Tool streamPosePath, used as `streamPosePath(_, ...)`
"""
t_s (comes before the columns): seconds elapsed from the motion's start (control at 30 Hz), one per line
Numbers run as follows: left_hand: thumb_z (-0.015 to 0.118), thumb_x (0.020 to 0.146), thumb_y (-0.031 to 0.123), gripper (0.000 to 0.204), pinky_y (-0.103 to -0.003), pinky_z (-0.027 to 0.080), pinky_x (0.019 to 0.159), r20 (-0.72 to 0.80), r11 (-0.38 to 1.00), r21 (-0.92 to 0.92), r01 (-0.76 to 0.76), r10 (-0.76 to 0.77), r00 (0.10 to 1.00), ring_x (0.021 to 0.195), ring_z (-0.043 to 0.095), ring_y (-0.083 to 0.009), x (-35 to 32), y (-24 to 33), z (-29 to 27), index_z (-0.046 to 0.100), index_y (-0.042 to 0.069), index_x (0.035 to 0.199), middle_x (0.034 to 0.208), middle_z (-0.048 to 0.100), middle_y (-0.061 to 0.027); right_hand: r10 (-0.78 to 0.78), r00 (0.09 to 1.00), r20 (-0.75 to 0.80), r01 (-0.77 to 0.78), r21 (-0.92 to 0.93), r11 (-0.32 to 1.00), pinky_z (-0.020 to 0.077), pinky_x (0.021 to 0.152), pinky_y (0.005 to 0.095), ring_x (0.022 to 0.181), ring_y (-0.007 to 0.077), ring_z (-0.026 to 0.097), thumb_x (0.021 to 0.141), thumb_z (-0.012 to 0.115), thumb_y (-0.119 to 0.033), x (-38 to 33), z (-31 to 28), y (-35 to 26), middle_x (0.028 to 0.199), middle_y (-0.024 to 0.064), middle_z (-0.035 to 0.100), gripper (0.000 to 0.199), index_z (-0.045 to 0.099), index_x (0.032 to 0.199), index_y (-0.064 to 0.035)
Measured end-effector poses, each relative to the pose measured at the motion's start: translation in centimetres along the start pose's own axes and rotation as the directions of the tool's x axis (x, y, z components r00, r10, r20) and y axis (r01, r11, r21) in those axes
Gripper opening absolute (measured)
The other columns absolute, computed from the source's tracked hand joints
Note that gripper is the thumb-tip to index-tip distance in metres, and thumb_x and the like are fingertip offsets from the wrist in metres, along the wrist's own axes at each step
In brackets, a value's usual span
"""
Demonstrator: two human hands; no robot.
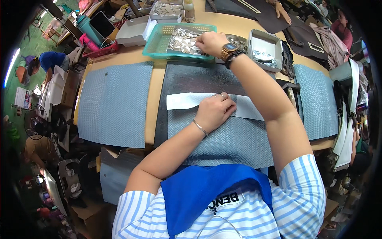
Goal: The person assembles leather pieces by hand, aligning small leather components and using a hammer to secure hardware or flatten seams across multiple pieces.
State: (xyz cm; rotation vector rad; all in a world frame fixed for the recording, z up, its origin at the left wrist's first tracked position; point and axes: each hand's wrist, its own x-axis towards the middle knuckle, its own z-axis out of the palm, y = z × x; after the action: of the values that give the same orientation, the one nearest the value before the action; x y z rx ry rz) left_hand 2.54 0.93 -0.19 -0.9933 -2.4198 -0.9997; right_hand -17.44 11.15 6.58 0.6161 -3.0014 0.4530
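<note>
A blue-grey sheet with a woven pattern (223, 137) lies in front of me, partly on a black board (187, 75). A white strip (179, 101) runs along its far edge. My left hand (217, 110) rests on this strip, its fingers curled and closed at the edge. Further off, my right hand (213, 43) reaches over a box of small flat silvery pieces (184, 40), which stands within a green plastic basket (155, 44). Its fingers are pinched together among the pieces; whatever is between the fingertips is hidden.
Similar blue-grey sheets lie to the left (115, 103) and right (316, 99). Right of the basket stands a white box with small parts (264, 51). A hammer (290, 89) lies near the right sheet. A bottle (189, 11) stands behind the basket. Another person's hand (283, 12) rests across the table.
</note>
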Motion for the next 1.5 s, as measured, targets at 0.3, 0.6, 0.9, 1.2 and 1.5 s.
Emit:
streamPosePath(0.3, 0.079, 0.087, 0.025, 0.013, -0.040, 0.056, 0.065, 0.030, 0.995, -0.083, 0.051, -0.048, 0.998, 0.074, 0.070, -0.0272, 0.3, -0.1, 0.1, 0.073, 0.013, 0.087, 0.089, 0.068, -0.0044, 0.133, 0.987, -0.094, -0.118, 0.151, 0.982, 0.0437, 0.100, 0.0536, 0.107, 0.0231, 0.072, 0.088, 0.076, -0.034, 0.2, 2.2, 1.1, 0.105, 0.0013, 0.079, 0.021, 0.079, 0.105, -0.0230)
streamPosePath(0.6, 0.084, 0.081, 0.023, 0.051, -0.031, 0.053, 0.063, 0.172, 0.920, -0.233, 0.316, -0.281, 0.944, 0.065, 0.063, -0.0147, 0.0, -0.4, -0.5, 0.065, 0.017, 0.128, 0.094, 0.075, 0.0014, 0.105, 0.990, -0.090, 0.009, 0.801, 0.598, 0.0579, 0.081, 0.0259, 0.095, 0.0103, 0.071, 0.097, 0.076, -0.014, -17.6, -2.7, 0.9, 0.100, 0.0059, 0.077, 0.027, 0.073, 0.118, 0.0016)
streamPosePath(0.9, 0.079, 0.088, 0.014, 0.051, -0.021, 0.049, 0.069, 0.269, 0.807, -0.399, 0.436, -0.351, 0.897, 0.069, 0.053, -0.0029, 0.4, -0.6, -0.6, 0.060, 0.011, 0.135, 0.095, 0.074, 0.0042, 0.297, 0.951, 0.087, -0.214, 0.877, 0.430, 0.0569, 0.078, 0.0252, 0.087, 0.0072, 0.069, 0.097, 0.076, -0.014, -25.7, 2.6, 1.8, 0.100, 0.0056, 0.078, 0.026, 0.075, 0.117, 0.0016)
streamPosePath(1.2, 0.076, 0.093, 0.010, 0.040, -0.019, 0.046, 0.065, 0.259, 0.755, -0.415, 0.508, -0.437, 0.861, 0.067, 0.050, -0.0008, 0.6, -0.1, -0.3, 0.062, 0.008, 0.131, 0.090, 0.074, 0.0028, 0.314, 0.949, 0.031, -0.182, 0.867, 0.464, 0.0574, 0.076, 0.0258, 0.085, 0.0087, 0.070, 0.094, 0.075, -0.011, -25.7, 3.3, 2.4, 0.094, 0.0049, 0.077, 0.017, 0.073, 0.106, 0.0018)
streamPosePath(1.5, 0.076, 0.090, 0.018, 0.035, -0.029, 0.049, 0.057, 0.177, 0.860, -0.299, 0.414, -0.376, 0.910, 0.059, 0.061, -0.0117, 0.2, -0.6, 0.3, 0.064, 0.013, 0.123, 0.084, 0.078, -0.0009, 0.354, 0.935, -0.033, -0.197, 0.782, 0.591, 0.0549, 0.068, 0.0270, 0.073, 0.0091, 0.067, 0.088, 0.076, -0.012, -25.7, 3.4, 1.6, 0.084, 0.0039, 0.072, 0.016, 0.069, 0.099, -0.0017)
